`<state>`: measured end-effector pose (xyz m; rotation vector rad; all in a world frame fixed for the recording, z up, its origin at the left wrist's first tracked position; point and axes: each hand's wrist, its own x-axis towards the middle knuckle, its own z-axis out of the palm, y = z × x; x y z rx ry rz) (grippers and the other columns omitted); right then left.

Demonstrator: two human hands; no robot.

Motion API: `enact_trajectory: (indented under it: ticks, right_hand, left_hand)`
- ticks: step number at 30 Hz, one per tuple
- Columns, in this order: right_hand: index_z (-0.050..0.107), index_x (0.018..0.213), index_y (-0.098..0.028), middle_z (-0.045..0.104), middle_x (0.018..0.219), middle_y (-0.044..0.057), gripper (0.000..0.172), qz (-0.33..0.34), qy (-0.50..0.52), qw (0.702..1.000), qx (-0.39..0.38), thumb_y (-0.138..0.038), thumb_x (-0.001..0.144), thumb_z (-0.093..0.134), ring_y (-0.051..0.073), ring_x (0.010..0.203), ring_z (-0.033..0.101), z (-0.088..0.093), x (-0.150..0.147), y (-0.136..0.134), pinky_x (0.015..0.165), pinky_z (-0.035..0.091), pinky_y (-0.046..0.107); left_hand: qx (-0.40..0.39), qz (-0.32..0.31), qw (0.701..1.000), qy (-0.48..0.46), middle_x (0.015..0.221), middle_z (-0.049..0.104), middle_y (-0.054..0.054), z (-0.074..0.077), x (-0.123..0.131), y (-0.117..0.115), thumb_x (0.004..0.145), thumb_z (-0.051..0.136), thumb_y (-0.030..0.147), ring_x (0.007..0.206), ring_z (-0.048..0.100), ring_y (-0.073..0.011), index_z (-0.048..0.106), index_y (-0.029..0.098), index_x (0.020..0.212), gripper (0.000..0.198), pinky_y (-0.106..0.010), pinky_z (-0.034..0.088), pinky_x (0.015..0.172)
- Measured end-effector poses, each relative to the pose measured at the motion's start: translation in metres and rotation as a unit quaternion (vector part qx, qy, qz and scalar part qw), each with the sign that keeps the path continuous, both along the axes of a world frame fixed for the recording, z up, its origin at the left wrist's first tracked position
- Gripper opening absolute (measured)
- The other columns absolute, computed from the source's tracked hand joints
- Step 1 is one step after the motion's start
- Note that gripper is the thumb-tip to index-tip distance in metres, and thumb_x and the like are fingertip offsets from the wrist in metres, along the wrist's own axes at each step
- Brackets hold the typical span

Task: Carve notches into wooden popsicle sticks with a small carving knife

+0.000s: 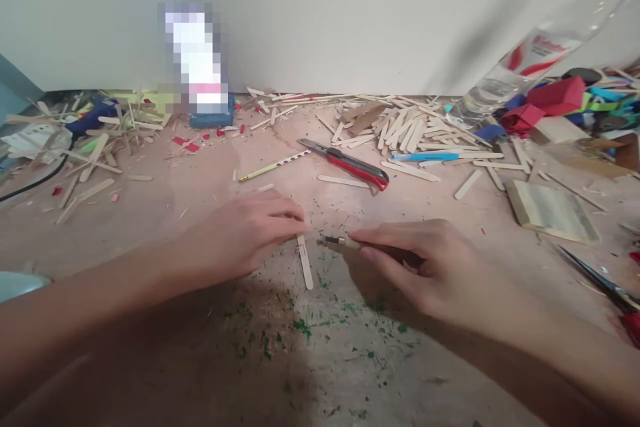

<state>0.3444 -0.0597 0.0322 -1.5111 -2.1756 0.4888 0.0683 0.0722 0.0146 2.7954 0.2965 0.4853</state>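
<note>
My left hand (250, 233) rests on the worn wooden tabletop (350, 360) with its fingertips pressed together on the upper end of a flat wooden craft stick (305, 265). The stick lies nearly upright in the view, between both hands. My right hand (425, 267) is closed around a small knife-like tool (334, 241) whose metal tip points left toward the stick's top. The tip sits just right of the stick, close to my left fingertips.
A red and grey utility knife (350, 165), a striped pencil (275, 165) and a blue pen (425, 157) lie beyond the hands. Piles of craft sticks (405, 127) spread along the wall. A clear bottle (530, 60), coloured paper (555, 97), a wooden block (553, 211) and scissors (605, 287) are at right.
</note>
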Motion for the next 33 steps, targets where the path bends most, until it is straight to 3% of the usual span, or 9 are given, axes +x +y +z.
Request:
enact_trajectory:
  ticks: [6,11,14,18,23,29,33]
  right_hand:
    - [0.08,0.121,-0.024,0.083,0.094,-0.001,0.028,0.055,0.032,0.997,-0.04,-0.023,0.11,0.055,0.012,0.077,0.075,0.002,-0.003,-0.005,0.069,0.056,0.025]
    - [0.08,0.129,-0.027,0.084,0.111,0.004,0.03,0.084,0.039,0.994,-0.056,-0.029,0.111,0.056,0.017,0.089,0.079,-0.005,-0.007,-0.002,0.08,0.061,0.029]
    - [0.077,0.136,-0.029,0.084,0.113,0.005,0.032,0.104,0.03,0.992,-0.066,-0.027,0.11,0.058,0.017,0.088,0.079,-0.006,-0.011,0.004,0.076,0.061,0.03]
    - [0.074,0.143,-0.033,0.08,0.097,0.003,0.036,0.113,0.024,0.989,-0.091,-0.026,0.11,0.059,0.015,0.074,0.072,-0.004,-0.016,0.012,0.063,0.056,0.03]
    - [0.067,0.15,-0.035,0.071,0.084,-0.001,0.044,0.144,0.027,0.986,-0.085,-0.022,0.109,0.06,0.012,0.065,0.064,-0.006,-0.02,0.018,0.056,0.048,0.026]
    - [0.068,0.15,-0.038,0.082,0.096,0.001,0.047,0.139,0.026,0.984,-0.104,-0.02,0.107,0.06,0.016,0.066,0.071,-0.001,-0.025,0.023,0.055,0.053,0.029]
    - [0.075,0.142,-0.026,0.084,0.097,0.005,0.039,0.142,0.014,0.986,-0.091,-0.017,0.108,0.059,0.014,0.064,0.07,0.001,-0.025,0.025,0.055,0.053,0.026]
  left_hand:
    - [-0.011,0.034,0.999,0.008,0.104,0.076,-0.004,-0.005,-0.013,-0.012,0.11,0.055,0.015,0.096,0.071,-0.0189,0.08,0.017,0.103,0.026,-0.03,0.052,0.084]
    - [-0.085,0.122,0.989,0.014,0.099,0.076,0.001,-0.006,-0.04,-0.038,0.11,0.057,0.018,0.092,0.069,-0.0141,0.08,0.022,0.102,0.025,-0.025,0.049,0.083]
    - [-0.118,0.155,0.981,-0.008,0.1,0.075,0.002,-0.014,-0.048,-0.045,0.11,0.059,0.022,0.091,0.068,-0.0133,0.081,0.024,0.102,0.024,-0.024,0.047,0.083]
    - [-0.12,0.158,0.979,-0.049,0.098,0.074,0.002,-0.023,-0.049,-0.043,0.111,0.059,0.023,0.088,0.066,-0.0122,0.082,0.025,0.101,0.025,-0.024,0.046,0.081]
    - [-0.133,0.155,0.977,-0.054,0.098,0.072,0.003,-0.025,-0.047,-0.04,0.108,0.062,0.016,0.088,0.065,-0.0107,0.081,0.024,0.1,0.023,-0.022,0.045,0.082]
    - [-0.127,0.165,0.976,-0.062,0.088,0.067,0.004,-0.024,-0.046,-0.042,0.106,0.065,0.014,0.075,0.059,-0.0097,0.083,0.025,0.098,0.022,-0.023,0.041,0.071]
    - [-0.107,0.162,0.978,-0.077,0.077,0.058,0.005,-0.026,-0.045,-0.043,0.104,0.067,0.011,0.064,0.051,-0.0098,0.083,0.023,0.095,0.022,-0.026,0.036,0.062]
